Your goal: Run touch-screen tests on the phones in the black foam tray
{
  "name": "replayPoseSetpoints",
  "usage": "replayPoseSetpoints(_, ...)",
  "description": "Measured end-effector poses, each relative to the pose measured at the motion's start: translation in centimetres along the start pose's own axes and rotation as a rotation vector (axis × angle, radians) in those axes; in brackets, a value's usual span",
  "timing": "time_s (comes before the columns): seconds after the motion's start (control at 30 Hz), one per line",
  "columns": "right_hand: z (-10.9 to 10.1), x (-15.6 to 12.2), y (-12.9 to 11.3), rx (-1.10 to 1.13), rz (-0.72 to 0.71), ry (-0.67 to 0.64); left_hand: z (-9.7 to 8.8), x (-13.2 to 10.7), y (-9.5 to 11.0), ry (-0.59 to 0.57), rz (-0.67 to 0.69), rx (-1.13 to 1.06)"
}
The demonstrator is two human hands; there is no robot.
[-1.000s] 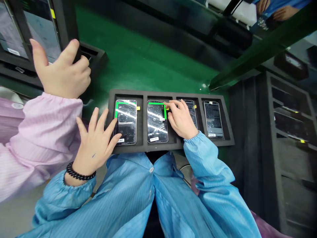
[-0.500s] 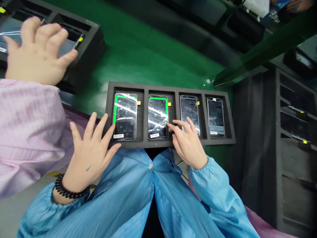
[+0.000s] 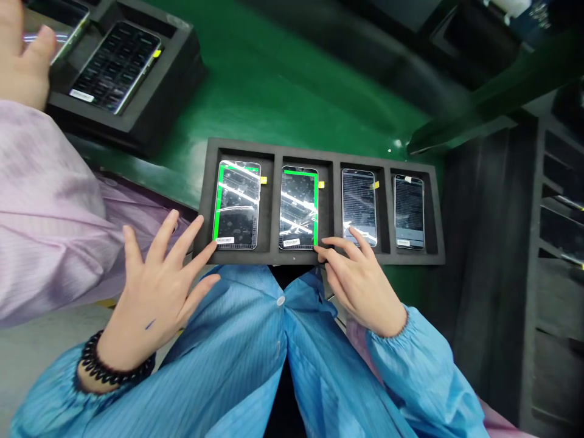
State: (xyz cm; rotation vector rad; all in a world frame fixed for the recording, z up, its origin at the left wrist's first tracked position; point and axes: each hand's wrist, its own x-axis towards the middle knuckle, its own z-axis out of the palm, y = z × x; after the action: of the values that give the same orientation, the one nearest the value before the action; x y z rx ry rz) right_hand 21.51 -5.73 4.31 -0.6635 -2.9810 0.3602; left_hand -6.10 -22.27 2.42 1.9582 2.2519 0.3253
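Several smartphones lie face up in the compartments of a black foam tray (image 3: 277, 219). The leftmost smartphone (image 3: 238, 213) has a green strip along its top and left edge. On the second smartphone (image 3: 298, 201) green runs across the top and down the right side. My left hand (image 3: 157, 286) is spread, its index fingertip at the lower left corner of the leftmost phone. My right hand (image 3: 362, 283) has its fingers apart, the index fingertip at the second phone's lower right corner. Lines of small text fill the third smartphone (image 3: 359, 204) and the fourth smartphone (image 3: 409, 207).
At upper left, a co-worker's hand (image 3: 22, 67) is over another foam tray (image 3: 173, 73) holding phones, one a dark smartphone (image 3: 116, 67). The bench top (image 3: 255, 91) is green. More trays (image 3: 533, 274) with phones stand at the right.
Both my index fingertips have slid down along the green side strips to the bottom corners; the green now reaches lower. The co-worker's hand has shifted left, uncovering a phone.
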Motion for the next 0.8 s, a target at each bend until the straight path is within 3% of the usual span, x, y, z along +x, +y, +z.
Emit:
replayPoseSetpoints(0.27, -1.2, 0.7, 2.7, 0.079, -0.183, -0.076, -0.1, 2.4, -5.7, -0.025, 0.421, -0.101)
replayPoseSetpoints(0.37, -1.0, 0.7, 3.5, 0.098, -0.238, -0.075, 0.5, 3.1, -7.2, -0.032, 0.508, -0.186)
replayPoseSetpoints(0.63, 1.0, 1.2, 3.8, 0.239, -0.296, -0.010, 2.2, 4.4, -7.9, -0.065, 0.641, -0.211)
replayPoseSetpoints(0.8, 2.1, 2.1, 3.2, 0.291, -0.311, -0.012, 3.0, 5.4, -7.1, -0.081, 0.688, -0.221)
